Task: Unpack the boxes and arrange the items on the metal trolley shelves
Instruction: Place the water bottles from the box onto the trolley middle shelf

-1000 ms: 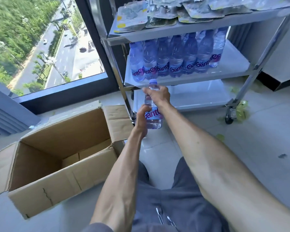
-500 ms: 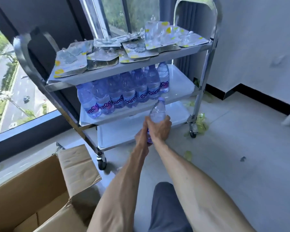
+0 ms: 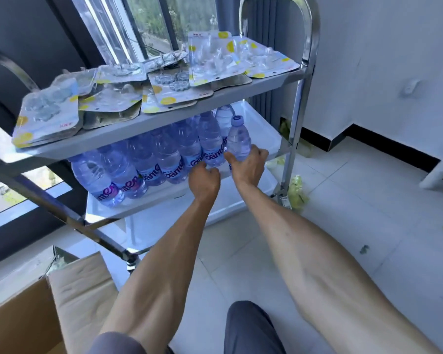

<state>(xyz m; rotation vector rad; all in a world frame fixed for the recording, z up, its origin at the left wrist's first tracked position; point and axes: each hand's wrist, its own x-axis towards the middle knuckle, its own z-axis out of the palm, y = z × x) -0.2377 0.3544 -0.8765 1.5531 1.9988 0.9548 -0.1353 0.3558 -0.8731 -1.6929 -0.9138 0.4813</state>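
Observation:
A three-shelf metal trolley (image 3: 296, 129) stands in front of me. My right hand (image 3: 248, 166) grips a clear water bottle (image 3: 237, 140) with a pale cap, upright at the right end of a row of water bottles (image 3: 149, 162) on the middle shelf (image 3: 262, 131). My left hand (image 3: 203, 181) is curled into a fist at the shelf's front edge, beside the row, with nothing visible in it. Blister-packed items (image 3: 118, 95) cover the top shelf. The open cardboard box (image 3: 54, 310) lies at the lower left.
The bottom shelf (image 3: 159, 226) is a white tray low to the floor. Green scraps (image 3: 297, 192) lie by the trolley's right wheel and on the white tiles. A white wall with a black skirting (image 3: 384, 146) runs on the right, a large window on the left.
My right hand has carried the bottle up from in front of the trolley to the middle shelf's right end. My left hand has come off the bottle. The view has swung right, away from the box.

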